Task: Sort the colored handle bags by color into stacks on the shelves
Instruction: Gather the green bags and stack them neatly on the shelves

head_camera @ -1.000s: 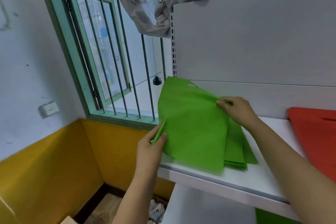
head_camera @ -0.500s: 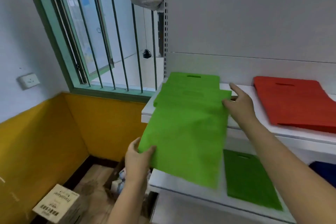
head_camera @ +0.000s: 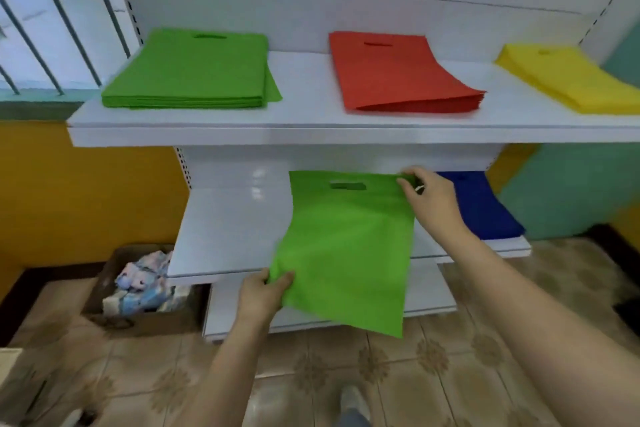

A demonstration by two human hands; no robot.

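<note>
A single green handle bag (head_camera: pixel 346 246) is held flat between two hands in front of the lower shelf (head_camera: pixel 228 229) of a white shelving unit, its cut-out handle toward the back panel and its bottom edge hanging past the shelf's front edge, tilted down toward the floor. The bag's top right corner is pinched by the right hand (head_camera: pixel 431 199), whose fingers are curled tightly over the fabric, while the lower left corner is gripped by the left hand (head_camera: pixel 263 293), thumb on top and fingers folded beneath. Just behind the right hand, at the right end of the lower shelf, a stack of blue bags (head_camera: pixel 485 208) is seen, partly hidden by the wrist. On the upper shelf (head_camera: pixel 311 128), three sorted stacks are laid out well apart: a green stack (head_camera: pixel 194 69) at the left end, with one bag's corner sticking out at its right side; a red stack (head_camera: pixel 401 73) near the middle, its front edge slightly fanned; and a yellow stack (head_camera: pixel 571 76) at the right end, cut off by the frame's edge. To the left of the unit, on the tiled floor (head_camera: pixel 381 367) against a yellow wall (head_camera: pixel 86 198), a brown cardboard box (head_camera: pixel 138 295) filled with pale crumpled material is shown. Window bars (head_camera: pixel 62 10) are visible at the upper left, beside the shelving upright.
</note>
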